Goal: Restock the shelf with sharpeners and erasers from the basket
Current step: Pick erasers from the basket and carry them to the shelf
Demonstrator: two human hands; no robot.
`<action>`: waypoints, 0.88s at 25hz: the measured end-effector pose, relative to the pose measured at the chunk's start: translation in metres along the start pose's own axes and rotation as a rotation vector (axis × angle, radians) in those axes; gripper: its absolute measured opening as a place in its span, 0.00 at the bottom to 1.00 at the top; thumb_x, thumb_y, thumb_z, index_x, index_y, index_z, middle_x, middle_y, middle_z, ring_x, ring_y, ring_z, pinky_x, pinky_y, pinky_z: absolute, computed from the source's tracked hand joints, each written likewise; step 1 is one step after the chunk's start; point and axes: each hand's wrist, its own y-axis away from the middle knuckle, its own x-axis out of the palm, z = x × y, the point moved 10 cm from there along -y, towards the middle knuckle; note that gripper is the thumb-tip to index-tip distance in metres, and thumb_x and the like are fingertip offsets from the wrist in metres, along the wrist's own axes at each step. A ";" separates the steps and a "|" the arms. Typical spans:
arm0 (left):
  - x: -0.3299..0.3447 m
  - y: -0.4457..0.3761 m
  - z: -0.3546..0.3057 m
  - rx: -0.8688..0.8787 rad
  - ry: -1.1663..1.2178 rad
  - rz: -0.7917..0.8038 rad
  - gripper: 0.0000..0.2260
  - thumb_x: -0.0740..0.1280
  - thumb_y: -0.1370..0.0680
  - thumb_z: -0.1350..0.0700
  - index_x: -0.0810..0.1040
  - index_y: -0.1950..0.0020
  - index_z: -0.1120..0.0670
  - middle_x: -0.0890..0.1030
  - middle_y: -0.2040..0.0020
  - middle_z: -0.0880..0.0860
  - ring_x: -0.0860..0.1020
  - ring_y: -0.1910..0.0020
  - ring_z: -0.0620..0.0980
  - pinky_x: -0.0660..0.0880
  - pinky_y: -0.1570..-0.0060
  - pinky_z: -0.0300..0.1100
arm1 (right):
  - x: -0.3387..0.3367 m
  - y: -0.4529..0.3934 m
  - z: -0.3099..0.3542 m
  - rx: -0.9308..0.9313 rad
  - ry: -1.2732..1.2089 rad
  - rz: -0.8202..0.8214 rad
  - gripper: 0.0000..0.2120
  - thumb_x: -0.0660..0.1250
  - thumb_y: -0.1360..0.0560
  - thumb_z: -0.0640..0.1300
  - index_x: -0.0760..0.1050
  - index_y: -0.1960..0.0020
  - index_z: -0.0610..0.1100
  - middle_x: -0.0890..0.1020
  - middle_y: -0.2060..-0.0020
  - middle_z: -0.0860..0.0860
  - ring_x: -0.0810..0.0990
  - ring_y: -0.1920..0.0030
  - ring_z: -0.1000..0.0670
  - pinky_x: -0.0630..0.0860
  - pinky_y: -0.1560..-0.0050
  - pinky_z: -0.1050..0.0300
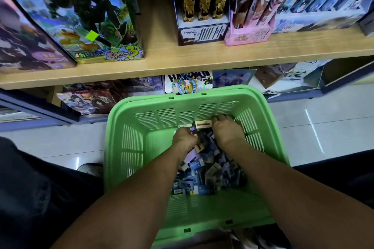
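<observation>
Both my hands are down inside the green basket (pixel 129 143), centre of the frame, on the heap of small packs (pixel 204 170) I take for the sharpeners and erasers.

Left hand (pixel 185 137): fingers curled into the heap, gripping a clutch of packs. Right hand (pixel 227 129): fingers bent down over the far end of the heap near the basket's far wall; whether it grips anything or only presses, I cannot tell. A pale pack with a red stripe (pixel 203 123) lies just beside it.

Target is the wooden shelf (pixel 202 56) across the upper frame. There is a bare gap between the Splatoon box (pixel 91 16) at upper left and the black-and-gold box (pixel 202 32).

Risks, as I judge them:
- An overfull handful could shed packs through the fingers on the lift, onto the tiled floor (pixel 323 117).
- The two kinds are mixed and too small to tell apart here, so a blind grab risks mis-sorting them on the shelf.
- A wrist catching the rim could tip the basket.

Counts: one basket; two hands; packs, dozens, not countable; pink box (pixel 249 34), one.
</observation>
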 end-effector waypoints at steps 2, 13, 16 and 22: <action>0.002 0.003 0.005 -0.016 0.043 0.057 0.10 0.74 0.29 0.64 0.75 0.63 0.54 0.78 0.64 0.57 0.75 0.68 0.50 0.68 0.63 0.40 | -0.003 -0.004 0.002 -0.048 0.030 0.022 0.16 0.63 0.24 0.37 0.75 0.37 0.40 0.76 0.38 0.43 0.71 0.35 0.43 0.68 0.35 0.52; -0.026 0.019 0.044 -0.207 0.589 -0.010 0.20 0.67 0.36 0.64 0.76 0.44 0.64 0.80 0.59 0.62 0.80 0.64 0.58 0.79 0.62 0.51 | 0.020 0.012 0.036 0.002 -0.428 0.093 0.10 0.62 0.20 0.46 0.79 0.43 0.46 0.82 0.47 0.42 0.80 0.47 0.40 0.74 0.52 0.51; -0.022 0.027 0.031 -0.198 0.761 0.085 0.10 0.68 0.22 0.51 0.78 0.49 0.58 0.78 0.64 0.56 0.77 0.70 0.52 0.75 0.71 0.41 | 0.014 0.012 0.047 0.085 -0.713 0.029 0.12 0.66 0.21 0.52 0.83 0.45 0.47 0.84 0.49 0.44 0.82 0.49 0.42 0.78 0.50 0.51; -0.042 0.016 0.056 -0.260 0.809 -0.067 0.19 0.73 0.27 0.60 0.77 0.39 0.64 0.83 0.57 0.60 0.82 0.61 0.57 0.81 0.57 0.57 | 0.020 0.024 0.096 0.009 -1.006 0.213 0.08 0.65 0.22 0.38 0.83 0.53 0.41 0.84 0.58 0.42 0.80 0.61 0.47 0.80 0.51 0.45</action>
